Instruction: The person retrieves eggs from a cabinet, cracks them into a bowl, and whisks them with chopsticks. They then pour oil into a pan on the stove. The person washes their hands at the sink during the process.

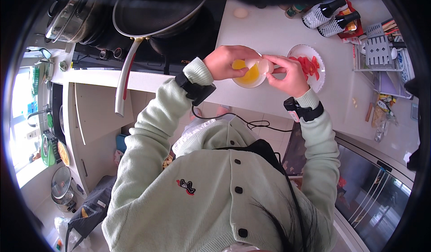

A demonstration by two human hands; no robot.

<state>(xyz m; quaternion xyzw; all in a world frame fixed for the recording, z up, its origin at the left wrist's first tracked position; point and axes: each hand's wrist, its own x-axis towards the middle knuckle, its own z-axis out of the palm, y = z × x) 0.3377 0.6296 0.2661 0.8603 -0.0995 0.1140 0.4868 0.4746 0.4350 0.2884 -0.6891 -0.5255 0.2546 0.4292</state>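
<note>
Live over the white bowl [262,79], pinching a pale eggshell [266,66] in the right hand [289,76]!

Gripping it lightly there, thumb and fingertips nearly together; curling the left hand [226,62] half-open across the opposite rim, and can't tell whether holding shell or bowl. Looking down onto yellow egg [252,75] in the bowl, just left of the plate [296,50] of red slices [310,65]. Careful now: squeeze too hard, and could drop shell chips into the egg; tilt outward, and might dribble onto the tabletop [269,32]; bump the rim, so near the front edge, and could spill everything. Mind the black cable [238,116], too: might snag, jerking the left wrist.
</note>
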